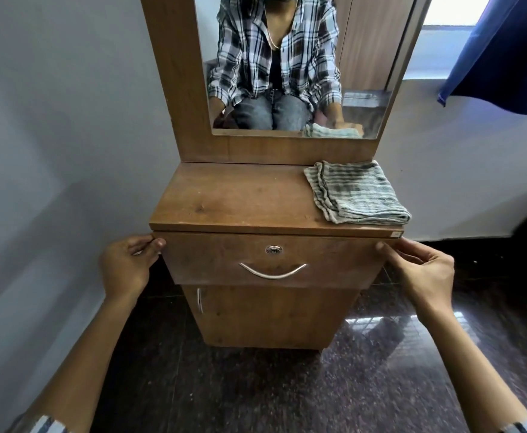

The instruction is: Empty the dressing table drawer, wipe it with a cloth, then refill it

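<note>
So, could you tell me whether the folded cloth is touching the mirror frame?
Apart. The head view shows the folded cloth lying on the tabletop, with a strip of bare wood between it and the mirror frame.

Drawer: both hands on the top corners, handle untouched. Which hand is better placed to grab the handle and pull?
Marginal call, probably left. The left hand and right hand each pinch a top corner of the drawer, and the handle sits between them, slightly nearer the left. The folded cloth lies on the right side.

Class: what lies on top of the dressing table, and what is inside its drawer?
On top: one folded striped cloth, at the right. The drawer is shut, so its contents are hidden.
</note>
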{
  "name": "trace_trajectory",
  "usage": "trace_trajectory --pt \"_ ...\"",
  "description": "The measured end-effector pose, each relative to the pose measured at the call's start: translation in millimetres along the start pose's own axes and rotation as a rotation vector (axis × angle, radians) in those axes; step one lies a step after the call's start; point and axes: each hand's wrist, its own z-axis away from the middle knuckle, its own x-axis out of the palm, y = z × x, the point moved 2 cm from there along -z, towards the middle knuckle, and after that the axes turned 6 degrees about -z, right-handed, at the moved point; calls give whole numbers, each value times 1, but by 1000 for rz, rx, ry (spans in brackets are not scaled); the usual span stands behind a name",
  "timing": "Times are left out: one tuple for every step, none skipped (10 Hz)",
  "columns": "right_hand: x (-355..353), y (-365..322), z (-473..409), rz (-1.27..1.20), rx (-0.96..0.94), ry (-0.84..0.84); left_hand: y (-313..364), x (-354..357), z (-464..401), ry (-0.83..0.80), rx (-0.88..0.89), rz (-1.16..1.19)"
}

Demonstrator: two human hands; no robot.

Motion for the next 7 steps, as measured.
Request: trace_trajectory --pt "8 4 -8 -11 -3 19 1 4 -7 6 66 -17" --pt "9 9 -14 -23 -8 20 3 9 -9 5 107 -26" --pt "6 8 -14 -30 -13 1 3 9 -10 19 141 -37" --pt "7 7 -14 -18 -20 -16 4 8 -10 21 164 -74" --pt "4 4 -15 -13 -12 -46 6 7 -11 2 175 -95" --pt "7 -3 -15 -8 18 -114 10 9 -9 -44 142 -135" --pt "7 -21 -6 -33 86 -190 25 3 -1 -95 65 -165"
